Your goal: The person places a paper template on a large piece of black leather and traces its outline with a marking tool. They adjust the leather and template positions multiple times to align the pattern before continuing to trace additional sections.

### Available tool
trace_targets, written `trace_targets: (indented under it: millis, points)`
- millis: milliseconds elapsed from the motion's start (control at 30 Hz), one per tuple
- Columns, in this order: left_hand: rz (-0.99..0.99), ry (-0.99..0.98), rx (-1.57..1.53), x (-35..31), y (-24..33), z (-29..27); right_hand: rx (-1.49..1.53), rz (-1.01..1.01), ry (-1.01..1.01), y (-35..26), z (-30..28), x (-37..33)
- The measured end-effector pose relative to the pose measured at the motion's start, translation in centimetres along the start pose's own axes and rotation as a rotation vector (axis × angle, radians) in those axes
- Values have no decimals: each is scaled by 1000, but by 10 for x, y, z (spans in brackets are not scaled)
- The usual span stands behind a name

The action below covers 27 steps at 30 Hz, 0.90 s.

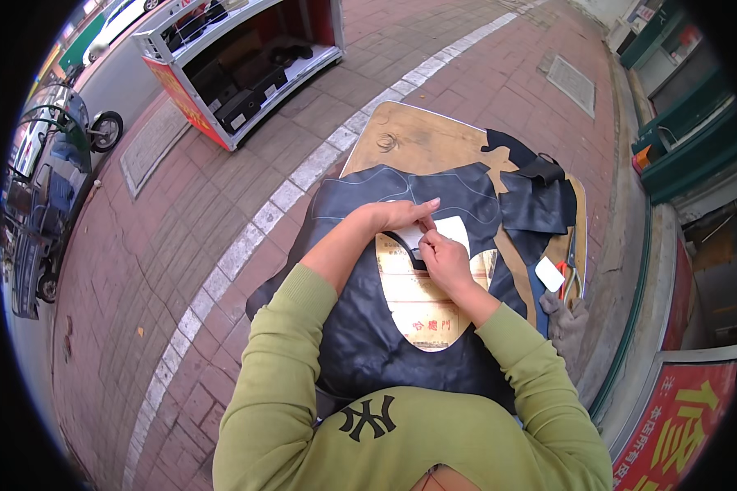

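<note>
My left hand (pixel 397 214) reaches in over the black leather (pixel 344 270), its fingers curled in beside my right hand. My right hand (pixel 445 260) is closed in a pinch just below and to the right of it. What each hand pinches is hidden by the fingers. A dark strip (pixel 418 264) shows beside the right fingers. Under the hands lie a white piece of card (pixel 453 231) and a cream, rounded card template (pixel 418 311) with red print. Pale curved outlines run across the leather beyond my left hand.
The leather drapes over a worn wooden board (pixel 418 135). At its right are black leather scraps (pixel 539 204), orange-handled scissors (pixel 563 274), a white rounded piece (pixel 549 274) and a grey cloth (pixel 567 323). A display cabinet (pixel 246 74) stands far left on the brick pavement.
</note>
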<state>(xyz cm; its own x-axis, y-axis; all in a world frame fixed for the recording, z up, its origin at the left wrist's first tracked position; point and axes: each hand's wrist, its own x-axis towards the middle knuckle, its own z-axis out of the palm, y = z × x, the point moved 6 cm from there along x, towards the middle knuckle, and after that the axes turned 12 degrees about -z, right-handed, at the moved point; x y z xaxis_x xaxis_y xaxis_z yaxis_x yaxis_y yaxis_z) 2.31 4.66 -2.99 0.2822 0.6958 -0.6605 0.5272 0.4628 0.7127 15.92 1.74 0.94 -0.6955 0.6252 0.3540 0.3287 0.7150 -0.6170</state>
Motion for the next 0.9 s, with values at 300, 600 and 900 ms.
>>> trace_targets:
  millis: [300,600,900]
  points:
    - [90,326,501,-8,10,18,55,-41,2,1,-9,-17]
    - [29,438,739,-24,21,40,112,-5,-9,19,-26,-26]
    - [102,568,1045,-32,34,76,103,124,24,65,-63,-46]
